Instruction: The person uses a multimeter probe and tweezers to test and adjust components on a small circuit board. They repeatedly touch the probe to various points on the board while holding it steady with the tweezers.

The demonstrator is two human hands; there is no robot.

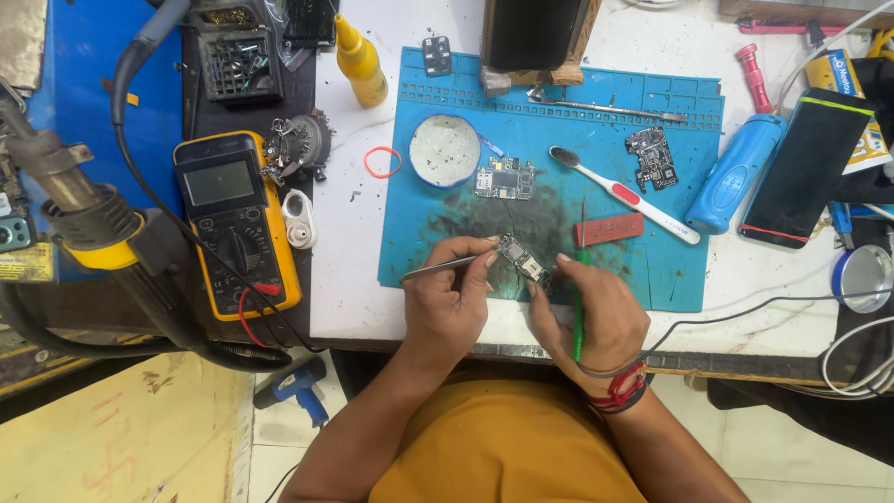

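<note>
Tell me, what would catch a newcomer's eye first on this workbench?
Most likely the bright blue mat in the middle of the white bench, where the left hand holds metal tweezers and the right hand steadies a small circuit board while gripping a green tool. Next comes the yellow multimeter at the left and the yellow squeeze bottle near the top.

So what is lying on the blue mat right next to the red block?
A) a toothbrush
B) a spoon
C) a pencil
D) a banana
A: a white toothbrush with a red grip lies slanted on the blue mat, just above the red block.
</note>
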